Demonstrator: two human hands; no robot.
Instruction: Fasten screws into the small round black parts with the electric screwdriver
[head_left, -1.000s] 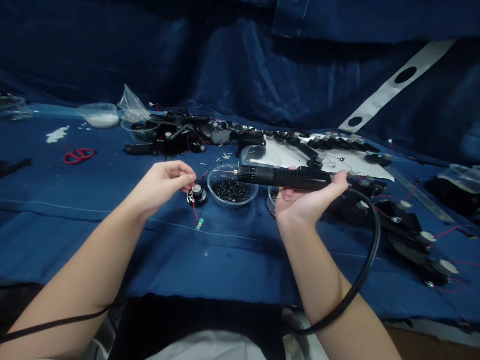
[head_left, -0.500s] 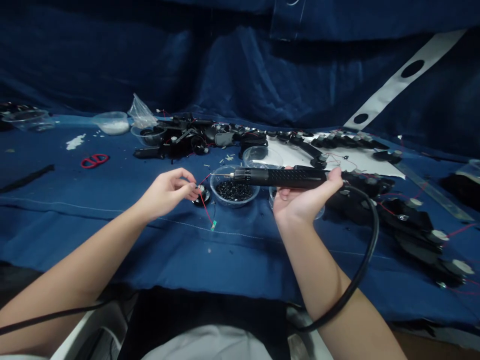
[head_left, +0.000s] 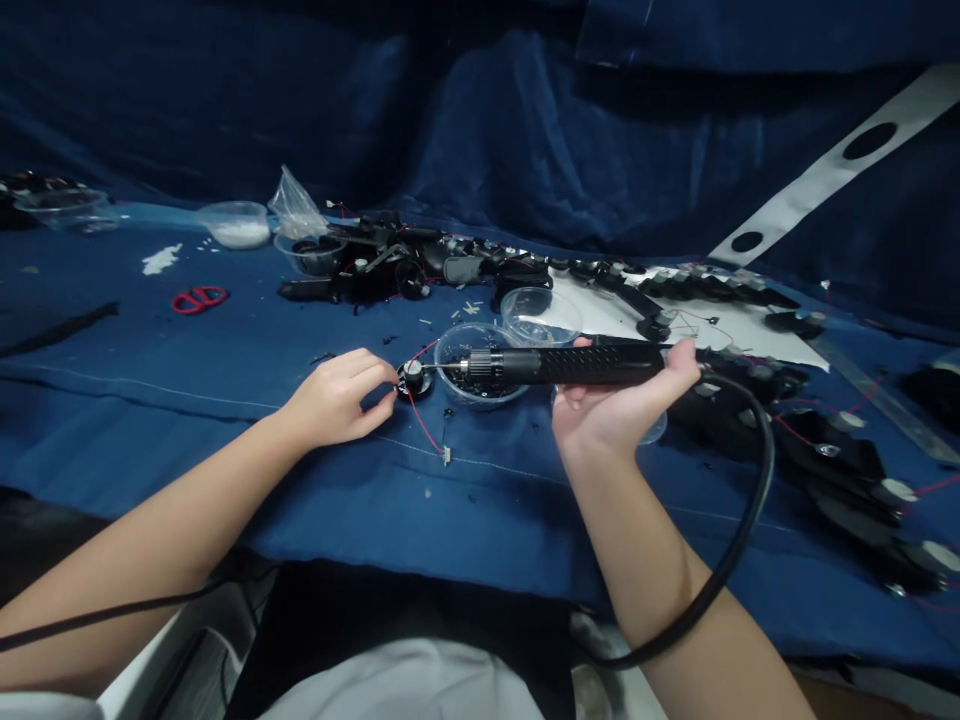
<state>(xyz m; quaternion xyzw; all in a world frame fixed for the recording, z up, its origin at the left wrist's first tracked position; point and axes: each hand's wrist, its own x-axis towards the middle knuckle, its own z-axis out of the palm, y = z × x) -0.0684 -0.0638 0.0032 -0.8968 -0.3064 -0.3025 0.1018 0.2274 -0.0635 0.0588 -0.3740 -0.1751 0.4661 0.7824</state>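
Supporting a long black cylindrical electric screwdriver (head_left: pixel 592 363) on its upturned palm, the right hand (head_left: pixel 609 405) curls its fingers around the grip, thumb near the cable end. The thin metal bit (head_left: pixel 444 366) points left across a clear plastic bowl (head_left: pixel 487 401) of small black pieces, towards a small round black component with a pale raised centre (head_left: pixel 414 377); whether they touch is unclear. That component lies on the dark blue cloth (head_left: pixel 360 515), just left of the bowl. The left hand (head_left: pixel 343 400) has its fingertips at the component's left edge, thumb and forefinger narrowly apart; whether these 2 pinch it, the view cannot tell. Red-handled scissors (head_left: pixel 199 299) lie farther left.
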